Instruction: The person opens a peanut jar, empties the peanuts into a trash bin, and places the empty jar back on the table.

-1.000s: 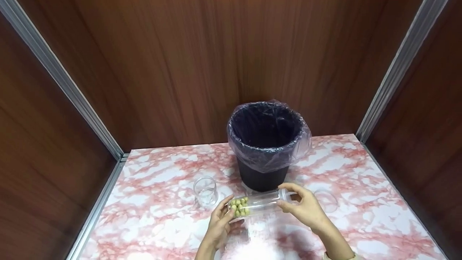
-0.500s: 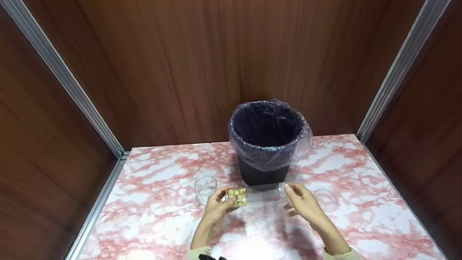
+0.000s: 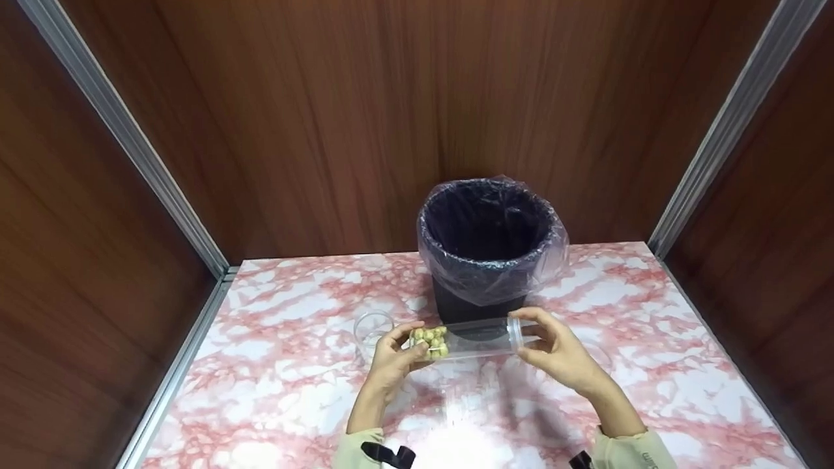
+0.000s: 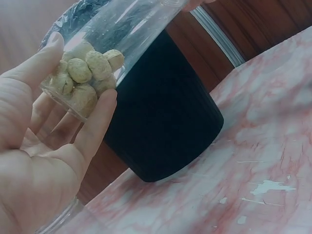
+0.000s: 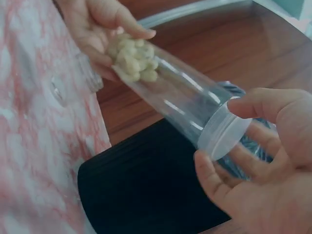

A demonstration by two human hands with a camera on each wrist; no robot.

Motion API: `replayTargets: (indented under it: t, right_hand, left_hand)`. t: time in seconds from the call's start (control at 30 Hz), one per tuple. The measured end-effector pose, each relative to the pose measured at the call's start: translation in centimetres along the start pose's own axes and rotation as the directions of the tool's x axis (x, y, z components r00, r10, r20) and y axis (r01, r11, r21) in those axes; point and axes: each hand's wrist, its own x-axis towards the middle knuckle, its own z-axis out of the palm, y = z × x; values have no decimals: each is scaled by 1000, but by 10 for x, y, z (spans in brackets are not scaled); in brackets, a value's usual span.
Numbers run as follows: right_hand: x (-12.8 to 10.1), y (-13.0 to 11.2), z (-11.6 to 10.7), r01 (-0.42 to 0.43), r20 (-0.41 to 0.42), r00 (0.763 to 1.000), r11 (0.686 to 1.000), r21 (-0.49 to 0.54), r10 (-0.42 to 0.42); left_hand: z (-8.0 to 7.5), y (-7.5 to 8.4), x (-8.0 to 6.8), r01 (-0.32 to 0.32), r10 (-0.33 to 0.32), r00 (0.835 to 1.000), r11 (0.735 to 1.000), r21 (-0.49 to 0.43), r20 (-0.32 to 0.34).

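A clear plastic jar lies sideways in the air between both hands, in front of the bin. Several round, pale yellow-green coated nuts are gathered at its closed left end. My left hand grips that end, thumb and fingers round the wall. At the other end sits a translucent round lid, seated on the jar. My right hand pinches the lid by its rim between thumb and fingers. In the right wrist view, the palm faces the lid's flat end.
A black bin with a thin plastic liner stands behind the jar. Left of it, a clear glass stands beside my left hand. A faint clear round object lies right of my right hand. Brown wood-grain walls enclose the marbled table.
Both hands and the jar have risen slightly in the head view. My right fingers have shifted round the lid: the thumb was higher half a second ago and is now at its lower edge.
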Motion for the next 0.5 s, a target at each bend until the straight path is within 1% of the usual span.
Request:
replayTargets:
  t: [0.07, 0.1, 0.13, 0.17, 0.2, 0.23, 0.27, 0.3, 0.33, 0.37, 0.4, 0.43, 0.47, 0.5]
  right_hand:
    - [-1, 2, 1, 64, -27, 998, 998, 11, -64]
    - [-1, 2, 2, 73, -62, 995, 997, -8, -73]
    - [-2, 1, 4, 61, -109, 992, 997, -46, -66]
    - [-3, 0, 6, 26, -167, 985, 995, -92, -41]
    - [-3, -1, 8, -33, -232, 973, 989, -145, -2]
    - [-3, -3, 9, -103, -287, 957, 972, -212, 39]
    - [-2, -5, 11, -182, -327, 941, 949, -257, 92]
    - [-2, -7, 12, -252, -348, 927, 924, -289, 144]
    - [-1, -9, 12, -308, -350, 917, 899, -311, 193]
    - [1, -10, 13, -351, -342, 909, 882, -314, 240]
    - [2, -11, 13, -377, -324, 905, 874, -306, 277]
    - [2, -11, 13, -388, -294, 906, 877, -283, 305]
    - [3, -11, 13, -383, -264, 910, 892, -240, 320]
    - [3, -10, 13, -360, -232, 921, 910, -206, 312]
  left_hand:
    - [1, 0, 0, -13, 13, 1000, 1000, -10, -1]
    - [1, -1, 0, -21, 21, 1000, 1000, -15, -3]
    - [1, -1, -1, -28, 28, 1000, 999, -18, -5]
    - [1, -1, -2, -34, 34, 999, 999, -18, -6]
    - [2, -1, -3, -40, 39, 999, 999, -19, -5]
    - [2, -1, -4, -44, 44, 999, 999, -18, -3]
    - [2, -1, -4, -47, 47, 999, 999, -17, -2]
    - [2, -1, -5, -49, 49, 999, 999, -14, -3]
    - [3, -1, -6, -49, 49, 999, 999, -9, -3]
    - [3, -1, -6, -48, 48, 999, 999, -6, -5]
    - [3, -1, -7, -48, 48, 999, 999, -5, -6]
    - [3, -2, -8, -48, 48, 999, 999, -4, -9]
    - [3, -2, -9, -46, 45, 999, 999, -4, -11]
    - [3, -3, -10, -45, 45, 999, 999, -6, -11]
